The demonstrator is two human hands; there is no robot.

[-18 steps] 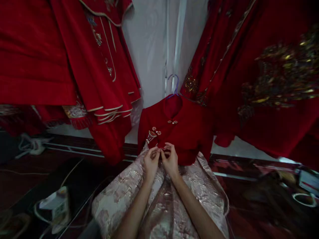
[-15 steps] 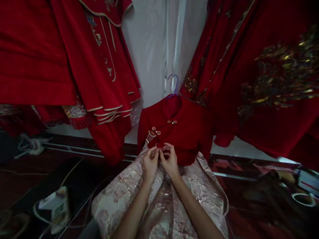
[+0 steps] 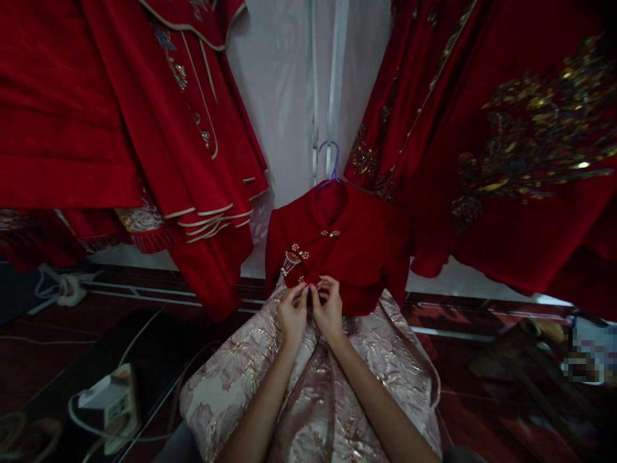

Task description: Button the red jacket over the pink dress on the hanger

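A small red jacket point(image 3: 359, 257) hangs on a purple hanger point(image 3: 329, 161) over a pale pink and gold brocade skirt point(image 3: 231, 379). The jacket front carries pearl and bead clasps point(image 3: 295, 256). My left hand point(image 3: 291, 313) and my right hand point(image 3: 330, 308) meet at the jacket's lower front edge. Both pinch a small fastening there, fingertips almost touching. The fastening itself is hidden by my fingers.
Large red embroidered gowns hang at left point(image 3: 120, 116) and right point(image 3: 506, 141), with a white wall panel point(image 3: 289, 96) between them. A white power strip point(image 3: 113, 402) with cords lies on the dark floor at lower left. Dark clutter sits at lower right.
The view has tilted slightly, so everything sits a little lower-left. My hands stay pinched at the same spot on the jacket edge.
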